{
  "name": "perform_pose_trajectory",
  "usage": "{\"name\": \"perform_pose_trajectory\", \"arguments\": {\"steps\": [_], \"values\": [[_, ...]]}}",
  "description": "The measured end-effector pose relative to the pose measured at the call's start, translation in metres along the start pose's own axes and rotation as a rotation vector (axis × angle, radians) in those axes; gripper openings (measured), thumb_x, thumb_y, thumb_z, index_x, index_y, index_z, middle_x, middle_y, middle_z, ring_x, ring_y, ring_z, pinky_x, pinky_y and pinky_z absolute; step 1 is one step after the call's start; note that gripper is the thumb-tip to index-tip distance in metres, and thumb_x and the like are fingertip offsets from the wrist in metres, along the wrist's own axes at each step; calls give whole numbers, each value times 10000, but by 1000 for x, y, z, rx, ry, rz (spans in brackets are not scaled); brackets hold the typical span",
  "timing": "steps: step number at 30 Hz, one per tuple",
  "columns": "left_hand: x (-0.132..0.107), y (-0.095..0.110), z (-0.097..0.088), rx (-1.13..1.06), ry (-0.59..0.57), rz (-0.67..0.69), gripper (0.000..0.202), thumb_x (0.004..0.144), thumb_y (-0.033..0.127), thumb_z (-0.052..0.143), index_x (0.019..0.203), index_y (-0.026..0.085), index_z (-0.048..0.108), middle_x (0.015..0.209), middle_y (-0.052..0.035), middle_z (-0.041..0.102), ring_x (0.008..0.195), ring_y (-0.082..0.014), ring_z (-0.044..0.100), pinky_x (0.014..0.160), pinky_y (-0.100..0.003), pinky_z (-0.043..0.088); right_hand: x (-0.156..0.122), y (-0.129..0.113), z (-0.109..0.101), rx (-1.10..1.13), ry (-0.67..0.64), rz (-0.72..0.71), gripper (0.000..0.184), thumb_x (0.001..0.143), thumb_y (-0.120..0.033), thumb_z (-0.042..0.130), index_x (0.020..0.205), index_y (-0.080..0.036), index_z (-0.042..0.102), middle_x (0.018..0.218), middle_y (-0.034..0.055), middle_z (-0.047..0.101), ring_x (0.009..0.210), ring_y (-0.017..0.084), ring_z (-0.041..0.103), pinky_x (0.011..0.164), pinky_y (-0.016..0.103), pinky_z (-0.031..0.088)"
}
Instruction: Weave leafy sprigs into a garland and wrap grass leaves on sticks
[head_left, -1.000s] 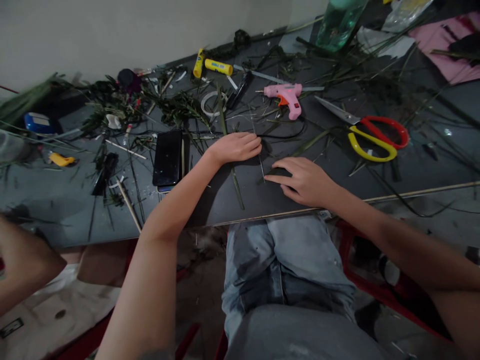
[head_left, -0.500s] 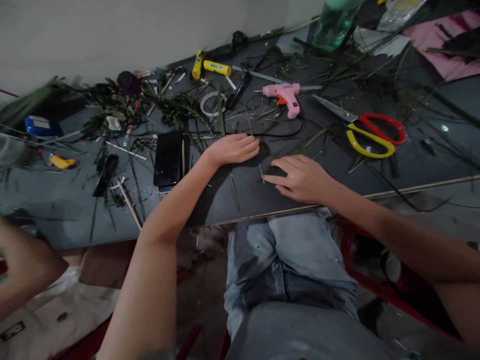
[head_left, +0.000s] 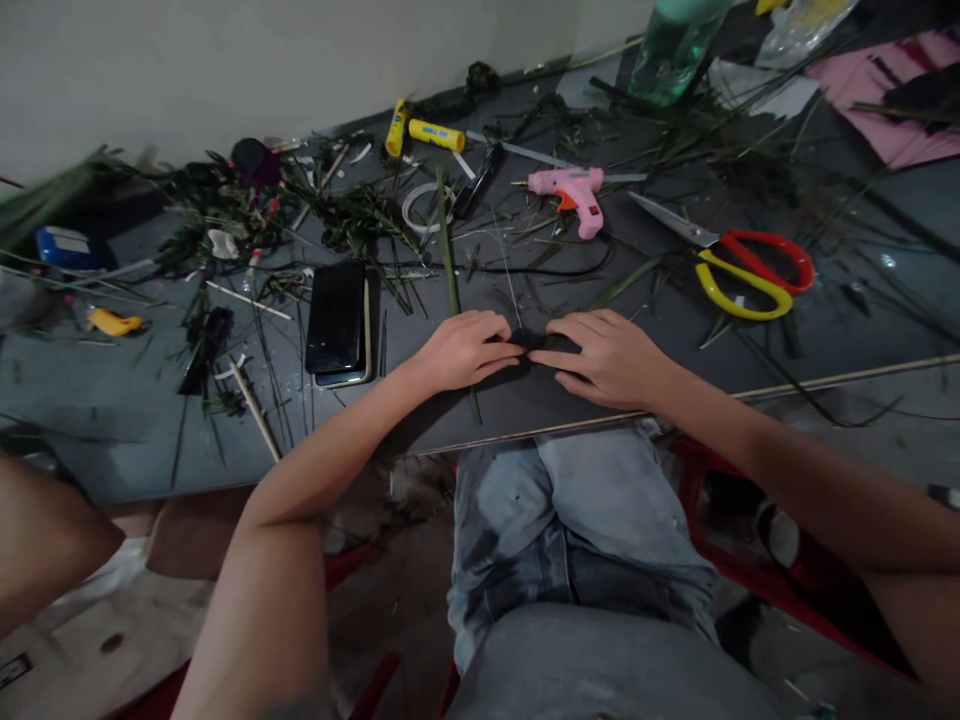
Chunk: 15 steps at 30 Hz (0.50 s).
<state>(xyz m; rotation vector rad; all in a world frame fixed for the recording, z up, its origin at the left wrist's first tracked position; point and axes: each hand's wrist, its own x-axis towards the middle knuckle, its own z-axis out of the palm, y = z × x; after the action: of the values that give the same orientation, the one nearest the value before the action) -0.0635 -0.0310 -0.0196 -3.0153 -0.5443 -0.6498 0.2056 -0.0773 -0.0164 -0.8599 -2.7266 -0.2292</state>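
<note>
My left hand (head_left: 465,348) and my right hand (head_left: 607,355) meet near the front edge of the dark table (head_left: 120,420). Their fingertips pinch a small dark piece of leaf (head_left: 534,343) between them. A long green leaf strip (head_left: 448,255) runs from the back of the table under my left hand. A thin pale stick (head_left: 508,270) lies just behind the fingertips. What exactly the dark piece is stays hard to make out.
Red and yellow scissors (head_left: 739,268) lie at the right, a pink glue gun (head_left: 571,192) behind the hands, a black phone (head_left: 337,318) to the left. Yellow glue sticks (head_left: 435,133), a tape ring (head_left: 421,207), a green bottle (head_left: 671,45) and leaf scraps litter the table. Another person's arm (head_left: 45,540) shows at lower left.
My left hand slid back toward me and to the right, from flat on the leaf strip to touching my right hand's fingertips. My right hand stayed nearly in place.
</note>
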Motion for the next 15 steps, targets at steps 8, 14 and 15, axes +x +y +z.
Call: {"name": "perform_pose_trajectory", "arguments": {"steps": [8, 14, 15], "values": [[5, 4, 6, -217, -35, -226, 289, 943, 453, 634, 1022, 236, 808, 852, -53, 628, 804, -166, 581, 685, -285, 445, -3, -6, 0, -2, 28, -24, 317, 971, -267, 535, 1232, -268, 715, 1367, 121, 609, 1133, 274, 599, 896, 415, 402], [14, 4, -1, -94, -151, -234, 262, 890, 495, 690, 958, 283, 828, 918, -69, 617, 883, -200, 583, 744, -332, 386, 18, 53, -8, 154, 244, 537, 264, 1005, -294, 493, 1164, -163, 659, 1215, 166, 667, 1119, 247, 615, 958, 410, 471], [16, 3, -2, -92, -164, -233, 260, 882, 502, 698, 949, 287, 829, 926, -67, 616, 890, -199, 583, 754, -334, 377, 30, 70, -11, 123, 257, 814, 250, 994, -275, 518, 1147, -130, 652, 1192, 189, 672, 1069, 235, 633, 956, 402, 481]]}}
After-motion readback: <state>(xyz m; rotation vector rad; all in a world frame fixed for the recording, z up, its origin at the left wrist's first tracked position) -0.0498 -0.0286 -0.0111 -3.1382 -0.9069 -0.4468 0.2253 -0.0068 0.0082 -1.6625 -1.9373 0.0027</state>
